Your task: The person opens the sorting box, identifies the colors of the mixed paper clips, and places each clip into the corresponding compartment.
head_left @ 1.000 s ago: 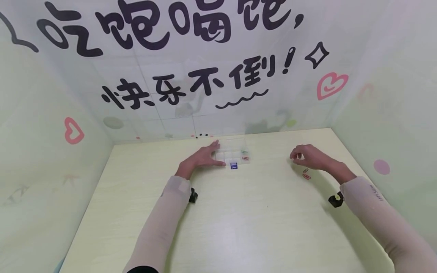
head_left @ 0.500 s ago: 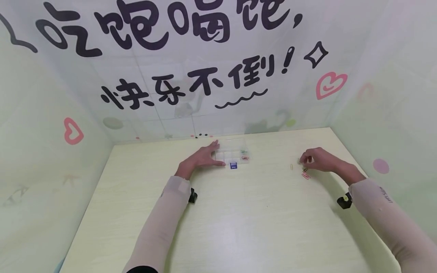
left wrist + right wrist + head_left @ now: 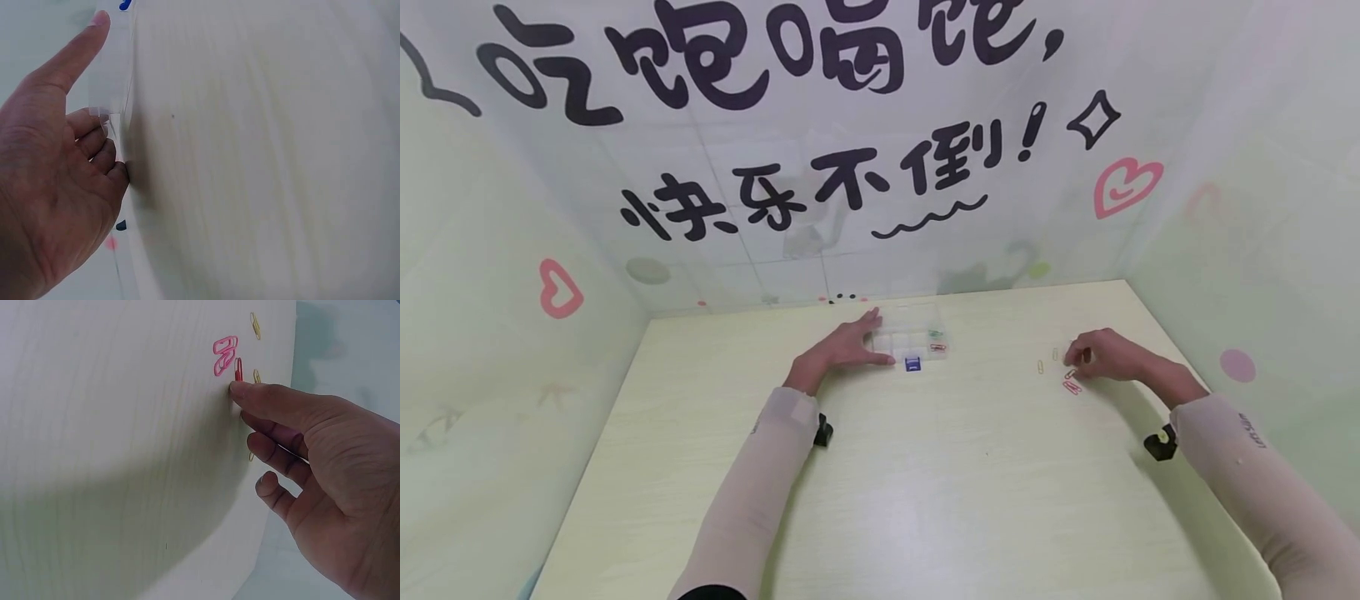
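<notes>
Near the back edge of the table (image 3: 880, 483), I see the left hand (image 3: 850, 343) gripping a clear box (image 3: 912, 342); across open room, the right hand (image 3: 1105, 353) is at a red paper clip (image 3: 238, 367), pinched or not I cannot tell.

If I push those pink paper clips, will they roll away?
Probably not: the pink paper clips lie flat on the table, so they'd likely slide. Their thin wire looks light, yet fairly stiff. They seem to touch, so one might drag the other.
</notes>
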Demonstrator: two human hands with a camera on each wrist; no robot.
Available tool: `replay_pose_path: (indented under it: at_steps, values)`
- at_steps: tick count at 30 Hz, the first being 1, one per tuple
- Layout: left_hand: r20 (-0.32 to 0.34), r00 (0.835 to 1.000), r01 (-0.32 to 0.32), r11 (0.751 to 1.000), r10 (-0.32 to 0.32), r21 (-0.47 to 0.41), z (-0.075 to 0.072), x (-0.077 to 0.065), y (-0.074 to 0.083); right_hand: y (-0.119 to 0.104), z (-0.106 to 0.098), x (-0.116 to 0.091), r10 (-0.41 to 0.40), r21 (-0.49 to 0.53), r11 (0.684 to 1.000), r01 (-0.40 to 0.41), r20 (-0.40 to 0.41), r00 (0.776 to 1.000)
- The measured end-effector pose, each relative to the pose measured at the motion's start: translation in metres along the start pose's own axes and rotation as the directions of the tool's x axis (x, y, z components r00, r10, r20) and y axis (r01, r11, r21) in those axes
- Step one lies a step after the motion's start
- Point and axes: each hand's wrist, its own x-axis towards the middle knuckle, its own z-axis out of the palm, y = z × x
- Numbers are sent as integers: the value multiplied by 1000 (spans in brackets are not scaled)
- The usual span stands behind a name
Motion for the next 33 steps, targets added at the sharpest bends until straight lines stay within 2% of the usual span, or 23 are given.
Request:
replay_pose_path:
  at_steps: [23,33]
  values:
    - [-1,1000,4,1000,-4,0,-1,-2,1,4,1,0,-9,37,999,8,49,999]
    - [-5,1000,-2,1000,2,-10,0,-1,0,-3,0,4,6,19,1000,-6,10,1000]
